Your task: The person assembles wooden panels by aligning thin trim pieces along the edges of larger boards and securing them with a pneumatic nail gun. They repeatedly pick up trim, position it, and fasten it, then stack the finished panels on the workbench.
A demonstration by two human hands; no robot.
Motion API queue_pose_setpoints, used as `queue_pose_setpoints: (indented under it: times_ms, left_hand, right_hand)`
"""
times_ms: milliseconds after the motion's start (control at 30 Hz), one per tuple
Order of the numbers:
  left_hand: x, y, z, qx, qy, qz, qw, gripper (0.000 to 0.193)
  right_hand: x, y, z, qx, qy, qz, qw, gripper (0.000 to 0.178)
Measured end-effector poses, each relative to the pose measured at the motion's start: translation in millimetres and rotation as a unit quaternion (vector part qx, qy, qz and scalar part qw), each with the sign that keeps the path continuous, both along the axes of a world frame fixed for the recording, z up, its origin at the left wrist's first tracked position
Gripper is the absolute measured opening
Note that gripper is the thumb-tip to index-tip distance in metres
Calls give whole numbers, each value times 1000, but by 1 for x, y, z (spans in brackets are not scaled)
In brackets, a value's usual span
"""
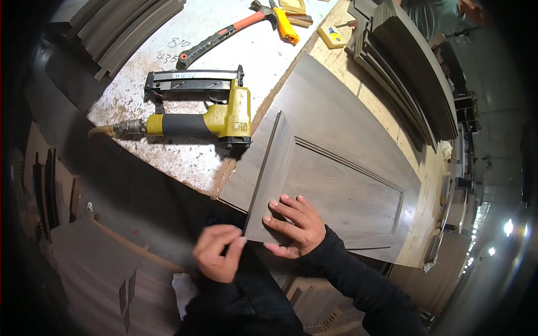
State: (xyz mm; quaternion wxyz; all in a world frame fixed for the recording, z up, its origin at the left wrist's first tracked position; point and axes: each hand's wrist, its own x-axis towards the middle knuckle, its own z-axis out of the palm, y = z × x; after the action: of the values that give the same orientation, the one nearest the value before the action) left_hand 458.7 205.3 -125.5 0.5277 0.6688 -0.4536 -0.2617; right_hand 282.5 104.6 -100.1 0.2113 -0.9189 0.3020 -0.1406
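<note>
A grey-brown wooden cabinet door [325, 187] with a recessed, grooved centre lies over another grey wooden board [330, 106] on the bench. Flat on the door's near left part rests my right hand [300, 227], fingers spread. At the door's near left corner is my left hand [219, 253], its fingers curled and thumb tip close to the edge. Whatever may be between those fingers is too small to make out. A yellow and black pneumatic nail gun [199, 115] lies on its side to the left of the door, an air hose fitted to its handle.
A hammer [230, 36] and a yellow utility knife [287, 27] lie at the bench's far side, near a small yellow box [333, 36]. Curved boards are stacked at far left [120, 33] and far right [412, 67]. More boards [89, 269] stand below left.
</note>
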Motion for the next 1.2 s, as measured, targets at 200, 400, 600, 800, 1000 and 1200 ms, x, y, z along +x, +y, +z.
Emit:
queue_pose_setpoints:
  times_ms: [200, 400, 600, 800, 1000, 1200]
  left_hand:
    - [72, -98, 46, 1, -367, -35, 930, 52]
    - [89, -153, 7, 32, -494, -84, 865, 56]
    - [102, -94, 41, 37, -493, -162, 854, 43]
    - [141, -41, 79, 154, -108, -259, 947, 39]
    - [142, 1, 32, 203, 155, -263, 930, 30]
    - [134, -5, 21, 229, 248, -312, 888, 34]
  right_hand:
    - [0, 0, 3, -1, 9, -2, 1000, 48]
    - [7, 2, 7, -13, 19, 8, 1000, 47]
    - [5, 2, 3, -16, 13, 3, 1000, 48]
    - [5, 2, 5, -6, 19, 0, 1000, 47]
    - [8, 2, 6, -10, 34, 7, 999, 47]
    - [8, 4, 4, -12, 43, 1, 999, 48]
